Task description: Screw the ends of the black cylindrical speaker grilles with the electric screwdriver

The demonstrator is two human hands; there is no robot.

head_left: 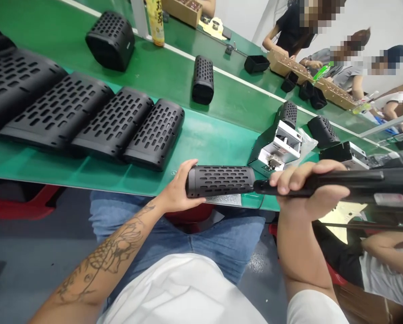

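2 hands are engaged, each on its own item. The left hand (176,191) is clamped around the left end of a perforated black casing (221,181), digits on its 2 long sides. The casing lies lengthwise at the near edge of the green table (218,130). The right hand (304,182) is wrapped around a black handheld tool (366,184), its narrow nose pointing at the casing's right end. Nose and end meet or nearly meet; contact cannot be confirmed.

Assessment: the step in hand is judged to be applying the tool to that end. The tool's axis should run square to the end face, pressed evenly without tilt. The left hand is well placed to brace against the push and should remain clear of the nose. The near edge is a risk: a sideways shove could slip the casing off.

A silver-and-black device (279,148) stands just beyond the nose; the tool should pass clear of it. At least 4 similar casings (156,132) lie in a row to the left.
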